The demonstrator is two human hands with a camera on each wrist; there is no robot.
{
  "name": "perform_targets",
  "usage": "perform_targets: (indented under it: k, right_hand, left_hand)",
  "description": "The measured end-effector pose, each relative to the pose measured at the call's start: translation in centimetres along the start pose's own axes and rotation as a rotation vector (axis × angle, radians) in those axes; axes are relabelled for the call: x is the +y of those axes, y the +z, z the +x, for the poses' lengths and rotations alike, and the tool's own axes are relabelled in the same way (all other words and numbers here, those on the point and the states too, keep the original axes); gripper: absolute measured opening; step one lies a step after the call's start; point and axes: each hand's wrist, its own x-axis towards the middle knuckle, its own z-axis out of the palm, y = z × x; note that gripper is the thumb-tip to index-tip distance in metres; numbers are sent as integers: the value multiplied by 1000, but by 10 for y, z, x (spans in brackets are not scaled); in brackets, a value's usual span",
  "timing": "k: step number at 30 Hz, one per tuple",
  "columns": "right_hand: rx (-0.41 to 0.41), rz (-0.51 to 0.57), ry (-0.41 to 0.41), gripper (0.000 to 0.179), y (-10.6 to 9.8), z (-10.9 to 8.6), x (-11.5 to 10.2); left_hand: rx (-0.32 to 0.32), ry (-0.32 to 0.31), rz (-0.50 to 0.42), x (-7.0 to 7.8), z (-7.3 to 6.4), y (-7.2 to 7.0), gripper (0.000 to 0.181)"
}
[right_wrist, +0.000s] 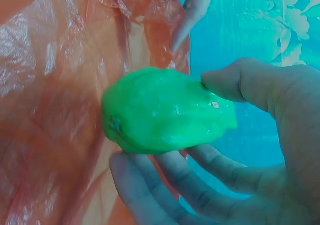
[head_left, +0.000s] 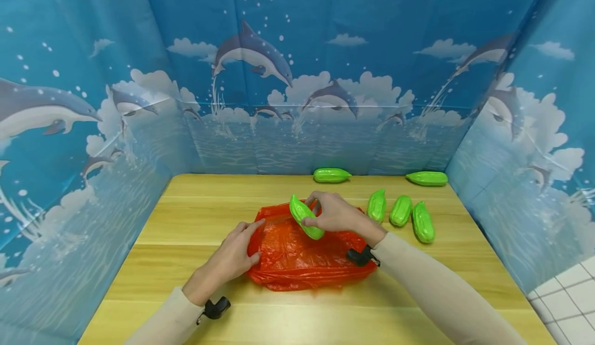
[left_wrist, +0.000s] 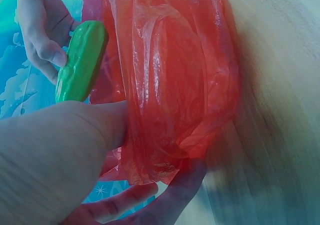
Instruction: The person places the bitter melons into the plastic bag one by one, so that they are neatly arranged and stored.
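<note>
My right hand (head_left: 332,212) holds a bright green, ridged toy bitter melon (head_left: 304,220) between thumb and fingers, tilted over a red plastic bag (head_left: 297,254). In the right wrist view the bitter melon (right_wrist: 165,112) lies between the thumb above and the fingers below, its blunt end toward the bag. At the bag's left edge is my left hand (head_left: 232,252), thumb and fingers spread along it. The left wrist view shows the thumb at the film's edge and the fingers (left_wrist: 187,185) at the lower side, with red film (left_wrist: 170,85) between them.
Three more green bitter melons (head_left: 401,210) lie to the right of the bag. One (head_left: 331,175) sits at the back edge and another (head_left: 426,178) in the back right corner. Dolphin-printed curtains (head_left: 297,138) enclose the wooden table (head_left: 186,216) at the back and sides.
</note>
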Motion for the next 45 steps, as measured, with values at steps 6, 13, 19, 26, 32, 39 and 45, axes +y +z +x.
perform_targets:
  k: [6,13,19,26,32,39,45]
  right_hand:
    - [-62,-9,-24,55,12,8,-6]
    - [-167,24,15,59,33,22,-16]
    - [-208,149,104,53,54,29,-29]
    - [-229,220,150,68,62,30,-34]
    - [-162,156,92,51,43,17,-28]
    - [-15,87,-29,31,8,-1,-17]
    - [138,19,-27,33,-25,-9,6]
  left_hand:
    - [-3,2,4,1,0,1,89]
    - [-5,6,-1,1,-1,1,94]
    - [-11,10,-5,2,-3,2,96]
    - [-12,14,-2,3,-4,0,97]
    - [-12,16,2,2,-5,-1,95]
    - [-3,21,8,0,-7,-1,95]
    - [-5,27,7,1,-7,-3,93]
